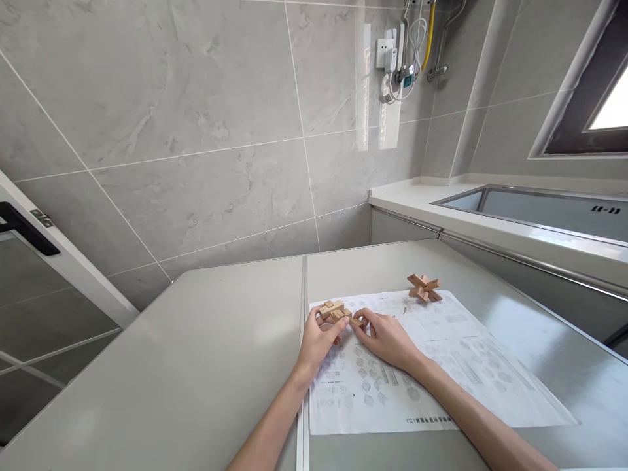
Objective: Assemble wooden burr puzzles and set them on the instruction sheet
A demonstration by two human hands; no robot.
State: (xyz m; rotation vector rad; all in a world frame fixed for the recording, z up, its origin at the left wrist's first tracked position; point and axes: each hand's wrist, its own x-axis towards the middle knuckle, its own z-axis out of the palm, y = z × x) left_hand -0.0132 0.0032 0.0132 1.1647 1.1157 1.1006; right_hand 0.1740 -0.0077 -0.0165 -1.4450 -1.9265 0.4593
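Notched wooden puzzle pieces (332, 307), partly fitted together, are held in my left hand (318, 340) above the left edge of a printed sheet (432, 392). My right hand (385, 337) pinches a small wooden puzzle piece (357, 321) close against the right side of that cluster. Fingers hide parts of the pieces, so I cannot tell whether the small one is joined to the rest. Beyond the sheet's far edge sits an assembled wooden burr puzzle (424, 288), its bars crossing one another, with neither hand on it.
The grey table (220, 353) has a seam (303, 366) running just left of the sheet. A counter with a sink (540, 209) stands at the right. On the tiled wall are a socket (384, 53) and pipes. A door with a black handle (29, 229) is at the left.
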